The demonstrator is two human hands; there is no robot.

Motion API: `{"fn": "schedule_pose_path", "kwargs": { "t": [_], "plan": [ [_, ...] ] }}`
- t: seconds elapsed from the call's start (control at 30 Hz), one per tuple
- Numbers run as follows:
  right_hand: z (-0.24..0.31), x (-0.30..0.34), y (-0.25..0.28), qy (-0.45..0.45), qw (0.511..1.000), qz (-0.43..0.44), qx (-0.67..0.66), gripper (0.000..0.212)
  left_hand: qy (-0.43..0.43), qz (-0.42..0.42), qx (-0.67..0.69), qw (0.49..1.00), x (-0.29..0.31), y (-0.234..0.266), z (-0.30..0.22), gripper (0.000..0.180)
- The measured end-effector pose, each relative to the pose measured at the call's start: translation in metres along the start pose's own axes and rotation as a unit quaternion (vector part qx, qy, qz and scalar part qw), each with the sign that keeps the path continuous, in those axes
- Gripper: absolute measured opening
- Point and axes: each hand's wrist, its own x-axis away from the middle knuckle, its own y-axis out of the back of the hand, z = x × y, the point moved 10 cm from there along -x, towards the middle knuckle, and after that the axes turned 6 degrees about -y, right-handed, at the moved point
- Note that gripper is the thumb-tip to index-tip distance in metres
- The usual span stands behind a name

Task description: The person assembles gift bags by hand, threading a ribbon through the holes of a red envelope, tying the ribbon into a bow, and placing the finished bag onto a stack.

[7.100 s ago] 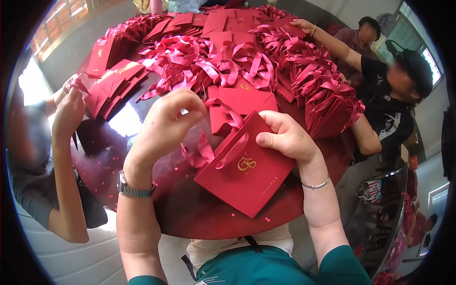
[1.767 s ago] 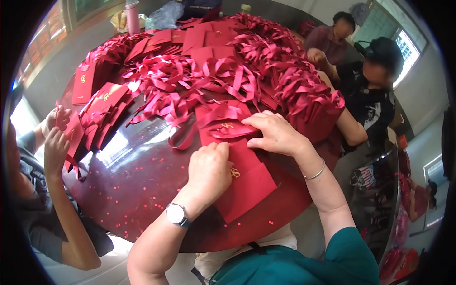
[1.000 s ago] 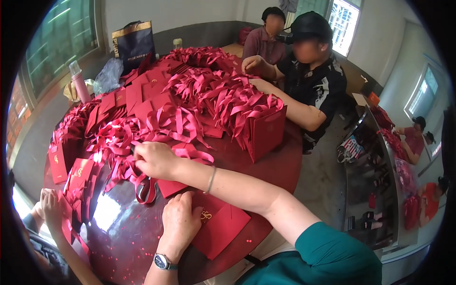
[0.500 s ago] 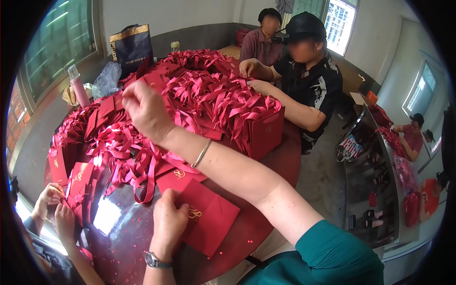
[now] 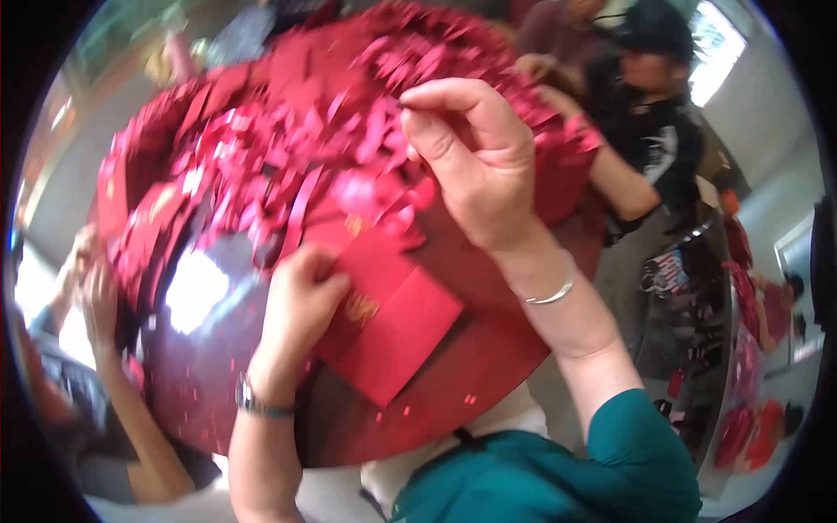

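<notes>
A flat red paper gift bag [image 5: 397, 327] with a gold printed mark lies slantwise near the front of the round table. My left hand [image 5: 301, 309], wearing a wristwatch, grips the bag's left edge, thumb on top. My right hand [image 5: 484, 161], with a silver bangle on the wrist, is raised above the bag and ribbon heap. Its thumb and forefinger are pinched together; what lies between them, if anything, is too small to make out. Behind the hands spreads a large heap of red bags with pinkish-red ribbon handles [image 5: 235, 166]. Another red bag partly lies under the near one.
The dark red round table [image 5: 218, 392] carries small red bits and a bright reflection. At left, a co-worker's hands [image 5: 96, 292] handle bags. Across at right, a person in a black cap [image 5: 658, 44] works at the heap, another person beside. A pink bottle [image 5: 179, 57] stands at the back.
My right hand has swung from over the left of the heap to the right and nearer me, still pinched. My left hand stays on the bag. The view has tilted down and blurred.
</notes>
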Motion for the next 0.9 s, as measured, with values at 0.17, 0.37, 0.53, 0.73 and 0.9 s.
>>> {"fn": "schedule_pose_path", "kwargs": {
  "t": [0.17,0.37,0.53,0.73,0.9],
  "plan": [
    [-0.036,0.066,-0.069,-0.07,0.957,0.251,0.131,0.01,0.079,0.005,0.029,0.996,0.002,0.011,0.014,0.029],
    [-0.052,0.085,-0.072,-0.108,0.932,0.255,0.232,0.01,0.111,0.057,0.099,0.987,0.005,0.0,0.022,0.026],
    [-0.048,0.088,-0.074,-0.094,0.93,0.248,0.252,0.008,0.141,0.031,0.175,0.974,0.011,0.0,0.026,0.033],
    [-0.045,0.086,-0.071,-0.077,0.941,0.229,0.235,0.008,0.146,0.04,0.164,0.975,0.011,-0.002,0.023,0.037],
    [-0.045,0.087,-0.071,-0.067,0.944,0.224,0.234,0.008,0.123,0.034,0.142,0.982,0.012,-0.001,0.017,0.036]
  ]
}}
